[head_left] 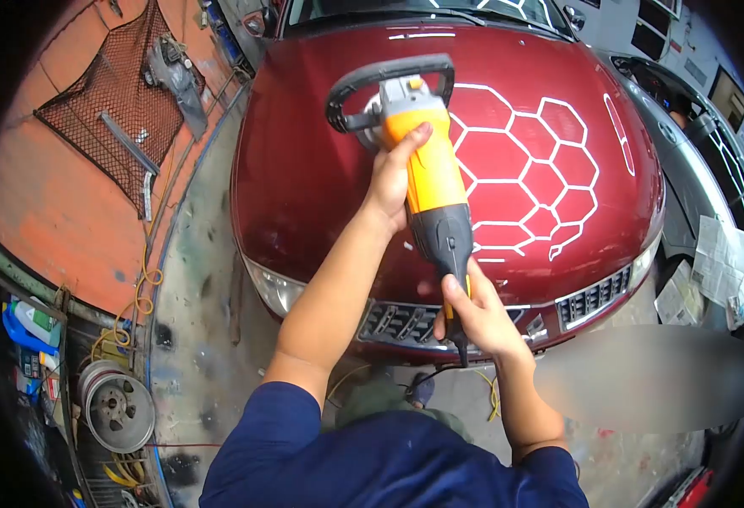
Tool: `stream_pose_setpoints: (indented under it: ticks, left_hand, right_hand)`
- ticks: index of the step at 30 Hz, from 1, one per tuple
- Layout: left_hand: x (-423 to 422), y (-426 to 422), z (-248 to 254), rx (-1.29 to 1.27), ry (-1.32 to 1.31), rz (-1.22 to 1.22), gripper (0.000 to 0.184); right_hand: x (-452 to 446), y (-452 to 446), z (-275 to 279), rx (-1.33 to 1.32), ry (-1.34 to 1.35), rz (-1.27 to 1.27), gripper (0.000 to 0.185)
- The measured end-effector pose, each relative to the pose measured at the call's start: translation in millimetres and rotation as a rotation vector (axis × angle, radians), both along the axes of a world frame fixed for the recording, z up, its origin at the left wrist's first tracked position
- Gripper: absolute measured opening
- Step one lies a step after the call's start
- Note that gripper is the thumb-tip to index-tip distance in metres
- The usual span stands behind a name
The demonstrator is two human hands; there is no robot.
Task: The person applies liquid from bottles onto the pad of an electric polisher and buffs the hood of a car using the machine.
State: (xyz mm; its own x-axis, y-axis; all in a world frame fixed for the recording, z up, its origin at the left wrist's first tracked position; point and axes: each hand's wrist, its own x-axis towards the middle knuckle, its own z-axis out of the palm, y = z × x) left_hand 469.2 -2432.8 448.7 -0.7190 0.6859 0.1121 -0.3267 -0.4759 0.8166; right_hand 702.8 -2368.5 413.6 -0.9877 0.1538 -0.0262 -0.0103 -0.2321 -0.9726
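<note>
Over the red car hood [321,203], the yellow polisher [439,182] points far and left. The left hand [391,186] clasps its body, thumb on top, other fingers mostly hidden; the right hand [480,317] wraps its fingers around the near end.

A long yellow-and-black handheld power tool [438,173] has a smooth plastic-looking casing, a grey metallic head [401,91] and a matt black loop handle [363,79]. The broad dark red car hood [495,152] is smooth, high-gloss paint, mirroring crisp white hexagons. Beside it, the clear rounded headlight [277,289] is shiny. From where I stand, the person's navy-blue short-sleeved shirt [406,466] is matt cloth. Coarse black mesh netting [130,89] lies over a scuffed, dull-painted orange panel [58,245]. The silver-grey wheel rim [118,411] looks metal; the grey floor [192,339], rough and stained; the creased pale sheets [719,258], paper.
</note>
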Motion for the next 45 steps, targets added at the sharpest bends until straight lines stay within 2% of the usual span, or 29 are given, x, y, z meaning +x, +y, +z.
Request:
stream_pose_setpoints:
  ticks: [4, 8, 9, 10, 12, 14, 17, 18, 22, 25, 28, 29, 30, 32, 37, 41, 42, 44, 45]
  left_hand:
    - [-46.6, -5.5, -24.3, -0.014, -0.207, -0.029, 0.046]
    - [-106.5, -10.4, 28.7, 0.093, -0.076, -0.062, 0.048]
    - [-130.7, -9.9, 44.9, 0.083, 0.026, -0.076, 0.058]
    - [-149.3, -11.4, 66.5, 0.093, 0.053, -0.083, 0.059]
    - [-207.1, -6.9, 76.4, 0.135, 0.104, -0.140, 0.059]
    - [-257.1, -6.5, 67.3, 0.058, 0.052, -0.158, 0.057]
    - [-317.5, -7.1, 45.2, 0.010, -0.026, -0.169, 0.055]
    - [-323.9, -9.4, 45.0, 0.012, -0.015, -0.162, 0.055]
    - [-379.1, -8.1, 86.9, 0.113, 0.169, -0.174, 0.060]
    - [-444.2, -3.1, 109.1, 0.072, 0.244, -0.127, 0.063]
    - [-493.7, 0.9, 92.0, -0.026, 0.205, -0.106, 0.061]
    - [-535.0, 12.5, 55.1, -0.105, 0.164, -0.061, 0.056]
    - [-533.7, 12.8, 57.3, -0.089, 0.161, -0.062, 0.052]
    - [-522.2, 10.8, 68.3, -0.055, 0.143, -0.067, 0.048]
    - [-522.3, 46.7, 88.4, -0.035, 0.191, -0.175, 0.057]
    - [-519.7, 90.8, 69.5, -0.029, 0.090, -0.196, 0.045]
    - [-501.4, 93.0, 75.5, -0.033, 0.131, -0.074, 0.044]
    - [-491.0, 97.7, 79.4, -0.008, 0.057, -0.173, 0.044]
    - [-480.0, 96.0, 80.7, -0.002, 0.082, -0.146, 0.043]
  right_hand:
    - [-41.9, -5.5, 3.4, 0.136, -0.139, 0.005, 0.046]
    - [-100.8, -12.5, 46.8, 0.095, -0.002, -0.015, 0.047]
    - [-125.8, -12.8, 63.8, 0.074, 0.007, -0.016, 0.048]
    - [-151.3, -12.6, 81.3, 0.136, 0.001, -0.040, 0.049]
    - [-208.8, -14.5, 99.1, 0.167, 0.009, -0.076, 0.053]
    - [-270.3, -14.2, 92.1, 0.104, -0.009, -0.094, 0.054]
    - [-319.2, -21.4, 89.3, 0.063, -0.062, -0.094, 0.054]
    - [-326.7, -25.4, 90.0, 0.135, -0.070, -0.112, 0.053]
    - [-385.1, -30.6, 108.6, 0.155, 0.009, -0.124, 0.057]
    - [-447.6, -25.6, 125.3, 0.114, 0.105, -0.147, 0.060]
    - [-523.6, -11.5, 109.7, 0.076, 0.070, -0.162, 0.062]
    - [-559.6, -2.9, 87.9, 0.093, 0.096, -0.154, 0.061]
    - [-568.1, 0.6, 78.4, 0.211, 0.085, -0.150, 0.059]
    - [-561.3, 4.1, 89.7, 0.237, 0.086, -0.175, 0.057]
    - [-550.3, 14.1, 115.4, 0.177, 0.082, -0.270, 0.057]
    - [-561.2, 57.1, 100.2, 0.124, 0.043, -0.278, 0.056]
    - [-555.5, 64.7, 102.4, 0.142, 0.056, -0.285, 0.057]
    - [-537.7, 71.9, 100.4, 0.171, 0.075, -0.291, 0.058]
    - [-525.5, 72.9, 108.2, 0.174, 0.034, -0.262, 0.059]
